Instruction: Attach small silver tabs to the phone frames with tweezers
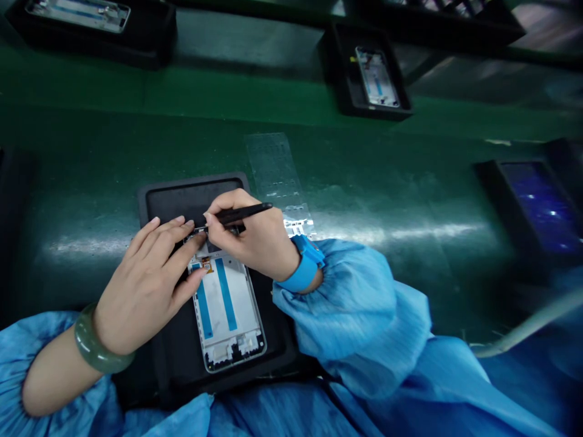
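Note:
A silver phone frame (pixel 232 297) with two blue adhesive strips lies in a black tray (pixel 168 352) in front of me. My left hand (pixel 150 273) rests over the frame's upper left edge, fingers stretched out, its fingertips touching near the top. An orange flex cable (pixel 207 264) shows beside the left thumb. Between the thumb and fingers of my right hand (pixel 255 237) are slim black tweezers (pixel 243 212), pointing at the frame's top end. Their tips are hard to make out, close to the left index fingertip.
A clear plastic sheet (pixel 276 164) lies on the green bench (pixel 387 176) beyond the tray. Black boxes holding phone frames (pixel 376 76) (pixel 86 15) stand at the back. On the right is a dark tray with a blue-purple panel (pixel 546 203). A pale cable (pixel 528 331) runs at lower right.

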